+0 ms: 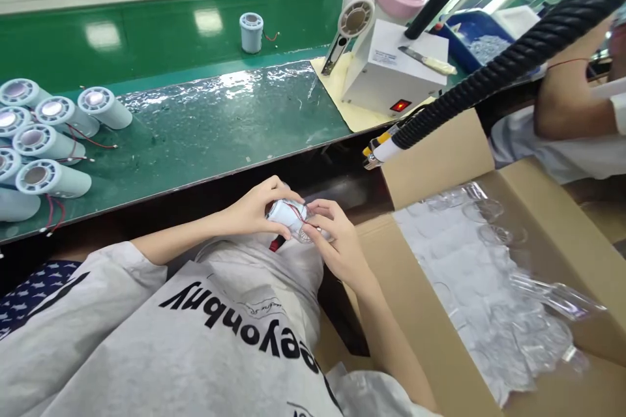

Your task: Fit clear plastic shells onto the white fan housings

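Note:
Over my lap, my left hand (pixel 257 207) is closed around a small light-blue cylinder (pixel 285 214) with thin red and dark wires running along it. Fingers of my right hand (pixel 341 239) pinch the cylinder's right end, where the wires and a clear or grilled piece show. My fingers partly cover that end, so its exact shape is hard to make out. Similar light-blue cylinders (pixel 53 140), with round vented ends and red wires, lie piled at the bench's left. Another such cylinder (pixel 252 34) stands upright farther back on the green surface.
An open cardboard box (pixel 405 300) at my right holds clear plastic parts (pixel 469 273). A black corrugated hose (pixel 489 88) slants above it. On the bench edge stand a white machine (pixel 394 71), a handheld fan (pixel 353 16) and a blue tray (pixel 474 42). A co-worker's arm (pixel 567 101) is at right.

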Demonstrator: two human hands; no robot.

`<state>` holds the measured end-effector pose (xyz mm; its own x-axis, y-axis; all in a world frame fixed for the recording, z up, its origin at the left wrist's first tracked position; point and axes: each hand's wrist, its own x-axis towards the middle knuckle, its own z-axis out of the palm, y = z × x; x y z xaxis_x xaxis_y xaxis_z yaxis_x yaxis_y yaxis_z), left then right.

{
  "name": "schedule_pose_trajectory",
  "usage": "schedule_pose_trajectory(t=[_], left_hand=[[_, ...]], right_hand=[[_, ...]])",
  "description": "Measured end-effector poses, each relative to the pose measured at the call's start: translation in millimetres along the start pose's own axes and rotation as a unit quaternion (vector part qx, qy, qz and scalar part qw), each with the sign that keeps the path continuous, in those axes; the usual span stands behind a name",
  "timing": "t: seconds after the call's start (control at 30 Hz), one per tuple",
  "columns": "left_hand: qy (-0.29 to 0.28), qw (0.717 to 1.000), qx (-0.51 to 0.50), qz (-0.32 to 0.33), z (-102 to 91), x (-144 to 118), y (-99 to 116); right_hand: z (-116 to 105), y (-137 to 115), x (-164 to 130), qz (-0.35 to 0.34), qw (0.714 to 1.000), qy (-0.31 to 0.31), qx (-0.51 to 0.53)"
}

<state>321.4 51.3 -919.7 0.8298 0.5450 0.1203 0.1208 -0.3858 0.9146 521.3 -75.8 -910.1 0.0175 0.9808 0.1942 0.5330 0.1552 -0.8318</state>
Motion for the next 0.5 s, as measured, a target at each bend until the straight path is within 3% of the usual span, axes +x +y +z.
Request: schedule_pose_trajectory(t=[0.17, 0.3, 0.37, 0.5], left_hand=[[-0.036, 0.998, -0.009, 0.043, 3.7, -2, -15], [-0.083, 0.994, -0.072, 0.020, 5.4, -3, -9], [-0.071, 0.991, -0.113, -0.020, 5.7, -4, -2], [-0.052, 0.979, -0.174, -0.097, 6.0, -7, 5]], right_hand=[[0, -3, 1, 0.071, 0.990, 0.049, 0.110], [-5, -1, 3, 0.119, 0.967, 0.082, 0.209], [-7, 0, 2, 0.089, 0.973, 0.059, 0.206], [-9, 3, -8, -0.012, 0.997, -0.006, 0.070]])
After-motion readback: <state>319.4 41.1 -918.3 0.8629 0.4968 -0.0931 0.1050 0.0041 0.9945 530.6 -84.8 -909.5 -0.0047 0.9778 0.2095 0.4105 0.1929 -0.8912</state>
